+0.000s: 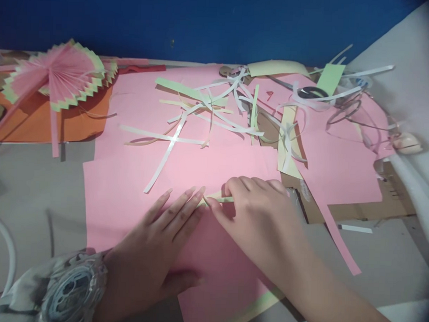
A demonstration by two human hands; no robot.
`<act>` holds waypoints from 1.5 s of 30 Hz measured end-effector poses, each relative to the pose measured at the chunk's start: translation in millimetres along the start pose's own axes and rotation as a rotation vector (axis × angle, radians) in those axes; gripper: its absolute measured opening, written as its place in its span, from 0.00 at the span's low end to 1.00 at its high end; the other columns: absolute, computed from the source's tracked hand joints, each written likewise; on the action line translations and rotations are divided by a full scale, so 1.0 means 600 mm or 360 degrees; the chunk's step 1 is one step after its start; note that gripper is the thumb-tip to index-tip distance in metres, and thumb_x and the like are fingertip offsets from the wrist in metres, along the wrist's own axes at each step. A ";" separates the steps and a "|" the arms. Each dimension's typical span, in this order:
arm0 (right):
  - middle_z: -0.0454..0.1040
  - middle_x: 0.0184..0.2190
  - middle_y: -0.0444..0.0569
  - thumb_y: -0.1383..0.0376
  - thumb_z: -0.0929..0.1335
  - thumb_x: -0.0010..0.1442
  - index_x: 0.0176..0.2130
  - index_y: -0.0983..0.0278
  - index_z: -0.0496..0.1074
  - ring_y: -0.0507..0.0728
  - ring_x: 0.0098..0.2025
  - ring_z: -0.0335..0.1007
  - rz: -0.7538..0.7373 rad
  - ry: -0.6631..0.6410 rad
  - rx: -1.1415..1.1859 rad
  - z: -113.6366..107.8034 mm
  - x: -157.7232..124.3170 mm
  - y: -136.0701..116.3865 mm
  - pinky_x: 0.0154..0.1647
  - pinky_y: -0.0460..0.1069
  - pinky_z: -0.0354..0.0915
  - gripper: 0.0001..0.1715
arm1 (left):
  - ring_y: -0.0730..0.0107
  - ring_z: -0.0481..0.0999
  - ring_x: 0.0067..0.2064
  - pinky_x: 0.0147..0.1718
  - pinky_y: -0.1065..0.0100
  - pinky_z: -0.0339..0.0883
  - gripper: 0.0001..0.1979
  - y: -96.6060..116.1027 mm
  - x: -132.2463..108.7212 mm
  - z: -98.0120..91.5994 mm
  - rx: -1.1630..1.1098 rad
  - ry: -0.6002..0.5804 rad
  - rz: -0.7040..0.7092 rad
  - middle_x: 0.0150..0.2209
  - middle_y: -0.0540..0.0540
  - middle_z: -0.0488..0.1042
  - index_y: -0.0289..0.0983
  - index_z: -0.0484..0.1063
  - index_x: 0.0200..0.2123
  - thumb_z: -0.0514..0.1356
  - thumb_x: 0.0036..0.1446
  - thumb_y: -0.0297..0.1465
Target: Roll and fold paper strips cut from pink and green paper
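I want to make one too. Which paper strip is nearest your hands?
The short pale yellow-green strip, pinched by the right hand beside the left hand. The other strips lie loose farther up the pink sheet.

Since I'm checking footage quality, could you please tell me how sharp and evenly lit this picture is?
Head view: soft; left hand and right hand, its grip on a pale green strip, cast faint shadows on the pink sheet; head view: paper strips at right smeared, lines bowed.

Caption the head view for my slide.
On pink paper, left hand lies flat; right hand pinches a pale strip.
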State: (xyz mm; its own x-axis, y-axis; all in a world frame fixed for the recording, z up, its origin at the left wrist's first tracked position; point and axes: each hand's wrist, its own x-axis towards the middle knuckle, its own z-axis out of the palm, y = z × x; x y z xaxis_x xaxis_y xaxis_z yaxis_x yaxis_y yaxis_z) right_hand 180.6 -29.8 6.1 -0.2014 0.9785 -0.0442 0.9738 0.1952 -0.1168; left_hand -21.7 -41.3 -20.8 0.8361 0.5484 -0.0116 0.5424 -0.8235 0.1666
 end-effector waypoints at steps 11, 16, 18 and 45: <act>0.66 0.24 0.40 0.63 0.64 0.60 0.25 0.62 0.61 0.52 0.27 0.59 0.0071 -0.0240 0.0411 -0.012 0.013 0.025 0.31 0.49 0.52 0.12 | 0.53 0.42 0.67 0.62 0.53 0.35 0.42 0.000 -0.001 0.000 -0.0018 0.0039 -0.0002 0.67 0.35 0.43 0.27 0.48 0.64 0.47 0.57 0.53; 0.66 0.25 0.40 0.66 0.62 0.62 0.26 0.62 0.61 0.52 0.28 0.59 0.0086 -0.0316 0.0468 -0.017 0.014 0.026 0.31 0.48 0.51 0.12 | 0.53 0.42 0.67 0.62 0.53 0.35 0.42 0.000 -0.003 0.002 -0.0015 0.0018 0.0000 0.67 0.34 0.42 0.26 0.48 0.64 0.46 0.58 0.52; 0.66 0.25 0.40 0.66 0.62 0.62 0.26 0.62 0.61 0.52 0.28 0.59 0.0087 -0.0317 0.0474 -0.019 0.014 0.025 0.30 0.48 0.51 0.12 | 0.52 0.42 0.67 0.61 0.52 0.35 0.42 0.000 -0.003 0.002 -0.0013 0.0023 0.0006 0.67 0.34 0.42 0.26 0.48 0.64 0.46 0.58 0.52; 0.64 0.25 0.41 0.68 0.60 0.62 0.26 0.63 0.59 0.51 0.28 0.59 -0.0004 -0.0238 0.0412 -0.016 0.014 0.022 0.30 0.48 0.51 0.12 | 0.51 0.42 0.67 0.62 0.50 0.36 0.41 0.000 -0.004 -0.001 -0.0033 -0.0021 -0.0011 0.67 0.34 0.42 0.27 0.48 0.64 0.45 0.58 0.52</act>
State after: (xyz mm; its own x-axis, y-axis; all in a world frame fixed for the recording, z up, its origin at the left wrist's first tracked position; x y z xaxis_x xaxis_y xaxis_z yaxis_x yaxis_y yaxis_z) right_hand 193.0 -18.6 13.4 -0.2357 0.9536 -0.1874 0.9179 0.1550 -0.3654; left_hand -23.7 -42.2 -20.1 0.8336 0.5517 -0.0261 0.5463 -0.8165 0.1867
